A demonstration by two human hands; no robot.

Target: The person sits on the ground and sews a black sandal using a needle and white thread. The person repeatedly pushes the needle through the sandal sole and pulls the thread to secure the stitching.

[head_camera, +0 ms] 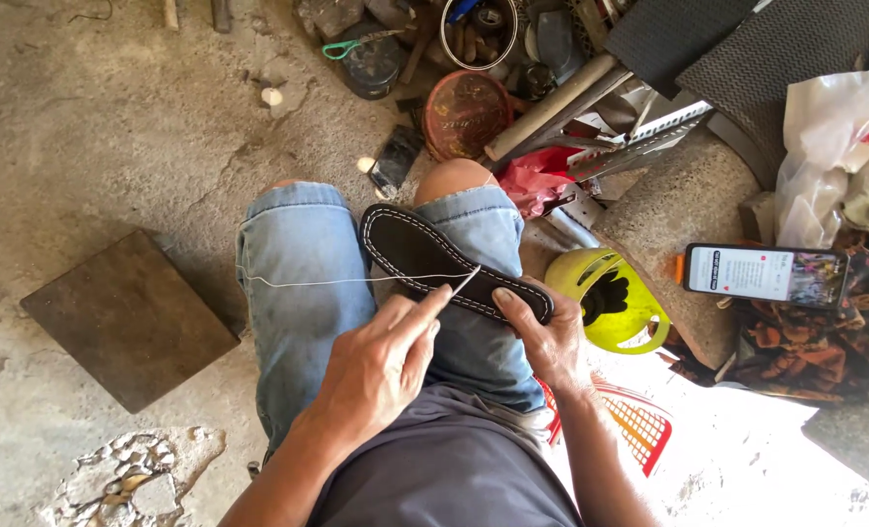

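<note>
- The dark leather shoe sole with white stitching round its edge lies across the person's right knee, on the blue denim shorts. Its long axis runs diagonally: one rounded end points far and left, toward the gap between the knees, and the other end points near and right, under the right hand.
- The right hand is closed on the near right end of the sole, thumb on top along the stitched edge, the remaining fingers wrapped underneath and hidden.
- The left hand is curled almost shut, thumb and forefinger pinched on a thin pale needle-like tool whose tip touches the sole's near edge, about midway along it.
- A white thread runs taut from that point leftward across the left thigh to the shorts' outer edge.
- The sole looks flat and matte, dark brown to black, with a neat row of white stitches following the outline; the stitch line is visible at the far end and along both long sides.
- Just right of the right hand stands a yellow-green plastic container; farther right a smartphone with a lit screen rests on patterned cloth.
- On the concrete floor to the left lies a dark square slab; at the far side sits a round red tin among scattered tools.
</note>
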